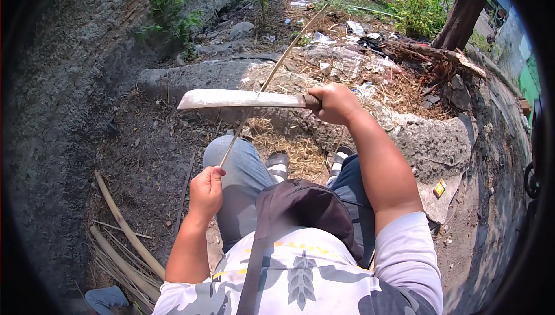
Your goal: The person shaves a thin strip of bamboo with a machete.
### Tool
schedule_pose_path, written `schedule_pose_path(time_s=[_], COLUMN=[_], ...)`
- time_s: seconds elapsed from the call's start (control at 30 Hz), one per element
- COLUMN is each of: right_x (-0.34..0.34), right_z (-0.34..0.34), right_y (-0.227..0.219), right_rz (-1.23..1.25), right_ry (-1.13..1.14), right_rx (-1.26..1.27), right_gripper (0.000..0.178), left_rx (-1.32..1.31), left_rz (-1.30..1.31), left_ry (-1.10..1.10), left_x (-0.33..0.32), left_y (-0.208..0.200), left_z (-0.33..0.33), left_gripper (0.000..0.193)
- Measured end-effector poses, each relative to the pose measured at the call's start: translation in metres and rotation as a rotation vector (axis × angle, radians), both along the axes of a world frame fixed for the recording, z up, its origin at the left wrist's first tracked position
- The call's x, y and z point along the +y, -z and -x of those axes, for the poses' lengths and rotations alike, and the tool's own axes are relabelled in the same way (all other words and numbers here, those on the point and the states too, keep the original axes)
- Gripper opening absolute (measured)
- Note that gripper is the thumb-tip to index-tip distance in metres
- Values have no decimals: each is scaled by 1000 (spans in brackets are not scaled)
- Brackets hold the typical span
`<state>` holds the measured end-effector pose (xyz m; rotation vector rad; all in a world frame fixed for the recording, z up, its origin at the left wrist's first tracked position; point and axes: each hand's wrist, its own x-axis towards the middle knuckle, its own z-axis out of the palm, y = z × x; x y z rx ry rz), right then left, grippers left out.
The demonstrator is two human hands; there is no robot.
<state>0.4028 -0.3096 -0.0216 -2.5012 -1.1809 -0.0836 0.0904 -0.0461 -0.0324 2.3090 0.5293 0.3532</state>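
My right hand (335,104) is closed around the dark handle of a machete (243,98), whose broad pale blade points left across the front of my knees. In my left hand (206,192), above my left thigh, the lower end of a long thin stick (282,59) is pinched between thumb and fingers. The stick slants up and away to the right, passing the blade near its middle. The blade covers a short length of the stick, and I cannot tell whether the two touch.
Long stalks and thin strips (124,257) lie on the ground at lower left, beside a wall (75,107). A rough concrete ledge (428,141) runs ahead of my feet, with a small yellow-red box (440,188) on the right. Litter, dry shavings and a tree trunk (465,11) stand farther off.
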Motion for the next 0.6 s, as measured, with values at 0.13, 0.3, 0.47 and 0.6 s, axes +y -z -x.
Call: schedule_pose_path(time_s=[0.13, 0.3, 0.47, 0.6], right_x=[-12, -8, 10, -10], right_z=[-14, -1, 22, -6], right_y=[9, 9, -21, 8], right_rz=[-45, -10, 186, -17], right_ry=[152, 47, -2, 50], right_rx=[121, 138, 78, 211], right_gripper=[21, 19, 28, 25], left_rx=[-98, -61, -42, -102], left_rz=[-40, -16, -20, -57], left_ry=[11, 23, 37, 55], left_x=[5, -6, -7, -6], left_y=[16, 8, 10, 7], left_z=[12, 0, 4, 1], left_gripper=[36, 34, 31, 32])
